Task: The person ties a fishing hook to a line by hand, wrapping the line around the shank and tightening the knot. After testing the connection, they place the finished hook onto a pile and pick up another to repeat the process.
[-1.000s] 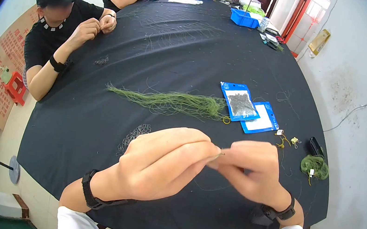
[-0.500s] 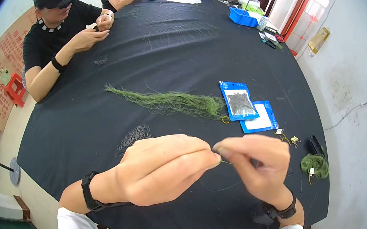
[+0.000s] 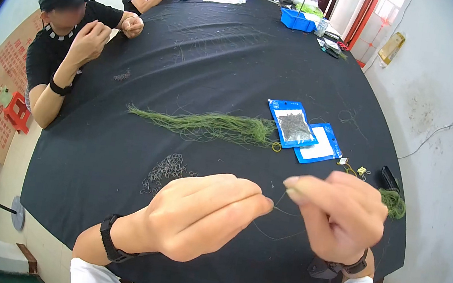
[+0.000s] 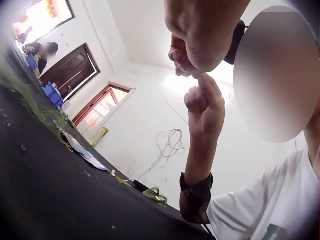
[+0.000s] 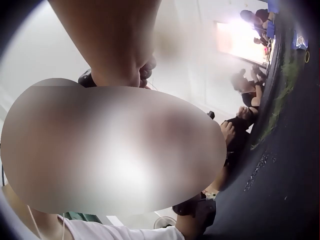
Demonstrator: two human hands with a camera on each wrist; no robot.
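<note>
Black-covered worktop [image 3: 51, 192], fine line [image 3: 286, 212] held up for close sight

Dark cloth [image 3: 90, 163] over the surface, slightly wrinkled toward the far side, likely useful as plain backing for picking out thin green strands; fine line up in the air above the near part of the worktop, between left hand [image 3: 211, 212] and right hand [image 3: 344, 213]; left hand narrow at the tips, thumb and forefinger pinching the line, seemingly as the steady anchor; right hand curled with tips together, apparently pinching another stretch of the line near the left tips, perhaps to draw it tight; cannot tell the exact grip from the wrist views, nor any small part hidden by the fingertips; loose curve of line hanging below the gap between hands.

Small dark wire pieces [image 3: 167, 175] heaped just beyond the left hand, presumably for quick picking; green strand bundle [image 3: 206, 124] stretched lengthwise across the middle, probably against tangling; two blue packets [image 3: 296, 127] overlapping by its right end, one with dark bits showing inside; yellow ring [image 3: 276, 147] near a packet corner; green coil [image 3: 394, 204] partly hidden behind the right hand, gathered to one side, seemingly out of the way.
</note>
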